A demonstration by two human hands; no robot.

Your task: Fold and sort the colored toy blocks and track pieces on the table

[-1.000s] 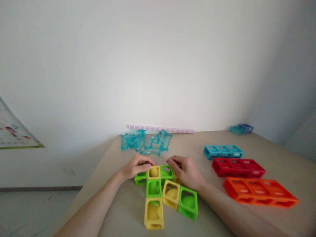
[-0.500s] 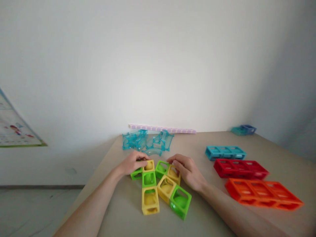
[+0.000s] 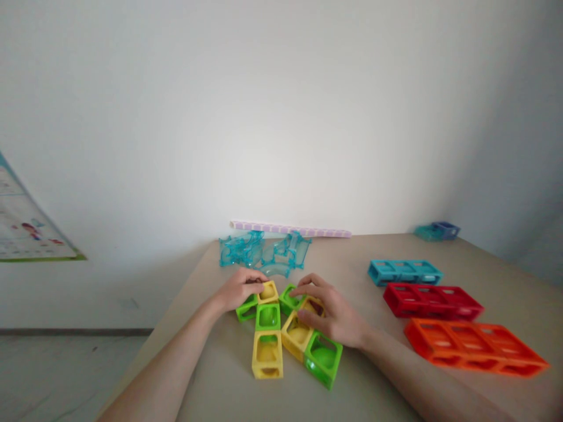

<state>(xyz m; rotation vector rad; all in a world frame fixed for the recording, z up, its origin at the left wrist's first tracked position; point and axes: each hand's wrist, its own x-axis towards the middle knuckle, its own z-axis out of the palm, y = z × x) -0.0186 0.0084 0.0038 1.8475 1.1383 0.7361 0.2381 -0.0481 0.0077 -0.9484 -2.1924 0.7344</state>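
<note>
Hollow yellow and green cube blocks lie in two joined groups before me. My left hand is closed on the far yellow cube of the left group, thumb on top and fingers behind. That cube sits slightly turned against the green cube below it; a yellow cube is nearest me, and another green cube is under my left hand. My right hand reaches over the right group with fingers apart, touching its far green cube and yellow cube. A green cube ends this group.
On the right of the table lie a teal block row, a red row and an orange row. Clear blue track pieces and a lilac patterned strip lie by the wall. Blue pieces stand in the far corner.
My right hand has shifted over the right group, its fingers spreading across the cubes. In my left hand the far yellow cube has turned a little against the green one below.
</note>
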